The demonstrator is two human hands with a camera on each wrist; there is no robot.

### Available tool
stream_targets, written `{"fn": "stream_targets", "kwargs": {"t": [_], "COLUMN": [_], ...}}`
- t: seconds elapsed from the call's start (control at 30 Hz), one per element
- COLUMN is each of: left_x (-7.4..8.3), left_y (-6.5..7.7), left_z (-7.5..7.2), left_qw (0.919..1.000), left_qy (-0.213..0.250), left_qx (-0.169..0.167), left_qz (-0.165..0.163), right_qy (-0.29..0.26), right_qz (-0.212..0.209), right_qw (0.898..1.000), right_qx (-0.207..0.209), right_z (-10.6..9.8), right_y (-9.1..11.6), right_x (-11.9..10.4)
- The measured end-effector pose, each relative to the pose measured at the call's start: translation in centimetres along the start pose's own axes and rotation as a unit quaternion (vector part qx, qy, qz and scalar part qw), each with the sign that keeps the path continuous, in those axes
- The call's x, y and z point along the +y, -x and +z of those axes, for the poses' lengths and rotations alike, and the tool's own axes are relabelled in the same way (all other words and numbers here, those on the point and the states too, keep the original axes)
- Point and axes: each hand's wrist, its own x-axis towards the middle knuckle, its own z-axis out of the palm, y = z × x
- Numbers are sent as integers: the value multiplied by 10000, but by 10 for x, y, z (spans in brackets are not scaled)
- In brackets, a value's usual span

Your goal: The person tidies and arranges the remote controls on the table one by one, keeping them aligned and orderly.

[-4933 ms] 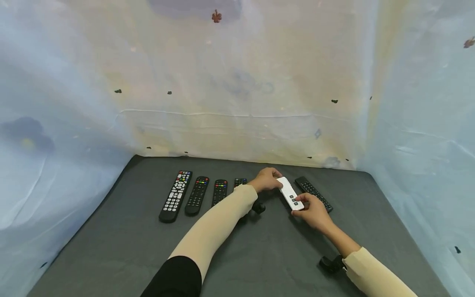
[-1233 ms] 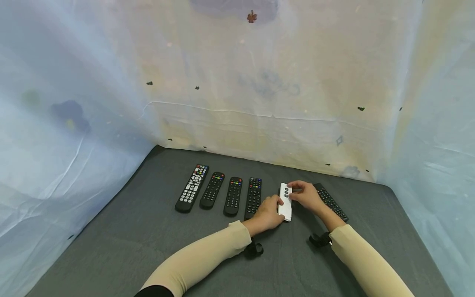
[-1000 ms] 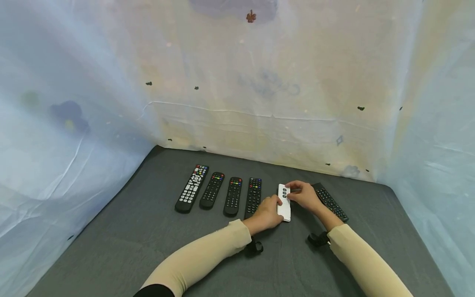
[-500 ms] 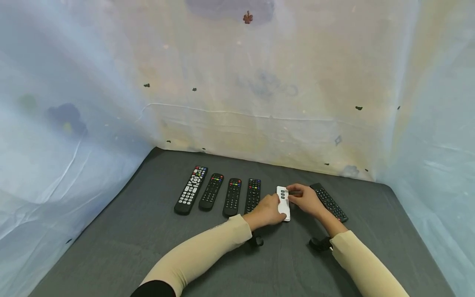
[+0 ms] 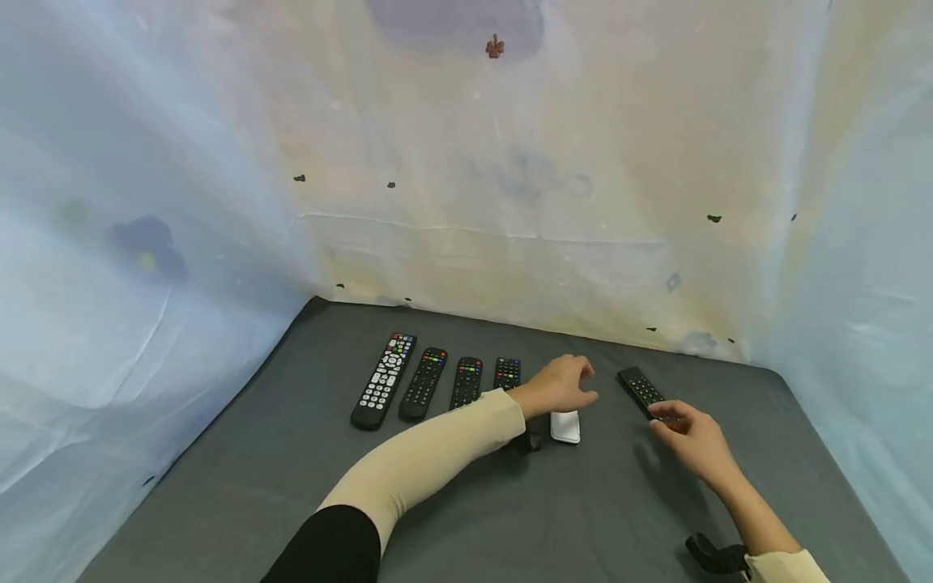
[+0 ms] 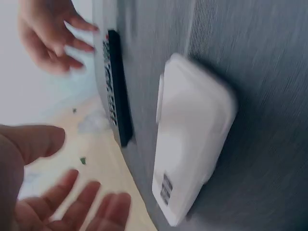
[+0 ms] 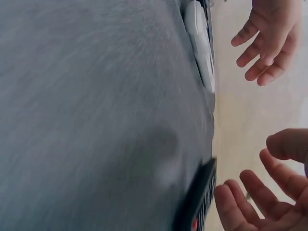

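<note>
A slim white remote control (image 5: pixel 564 427) with a few dark buttons lies on the grey cloth, its far part hidden behind my left hand (image 5: pixel 560 385) in the head view. That hand hovers over it with fingers spread and holds nothing. In the left wrist view the white remote (image 6: pixel 190 130) lies beyond the loose fingertips. Farther right, a black remote control (image 5: pixel 637 385) lies aslant on the cloth. My right hand (image 5: pixel 692 441) hangs above its near end, which it covers in the head view. The right wrist view shows those fingers (image 7: pixel 262 187) apart and holding nothing.
To the left, several black remotes lie in a row: a large one with white buttons (image 5: pixel 384 380), then slimmer ones (image 5: pixel 423 385) with coloured top keys. My left forearm crosses in front of some. Patterned fabric walls (image 5: pixel 510 194) enclose the grey table (image 5: pixel 240 486) behind and at the sides.
Both hands have let go of the white remote, which stays on the cloth. The left has lifted over it; the right has moved right and nearer, to the aslant black remote.
</note>
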Motion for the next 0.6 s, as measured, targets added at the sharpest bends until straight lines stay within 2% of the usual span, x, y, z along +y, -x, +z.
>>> {"fn": "stream_targets", "kwargs": {"t": [0.13,0.3,0.43,0.6], "left_x": [3,5,8,10], "left_y": [-31,-63,-79,-88], "left_z": [-7,1,17,31], "left_qw": [9991,9970,9930,9860], "left_qy": [111,663,1132,1643], "left_qx": [-162,-197,-250,-278], "left_qz": [371,357,213,-85], "right_qy": [228,308,299,138], "right_qz": [325,746,1133,1352], "right_qw": [9990,9964,9931,9902], "right_qx": [196,267,29,-323], "right_z": [-20,-30,-33,-30], "right_y": [13,19,18,15], "right_x": [8,20,33,41]}}
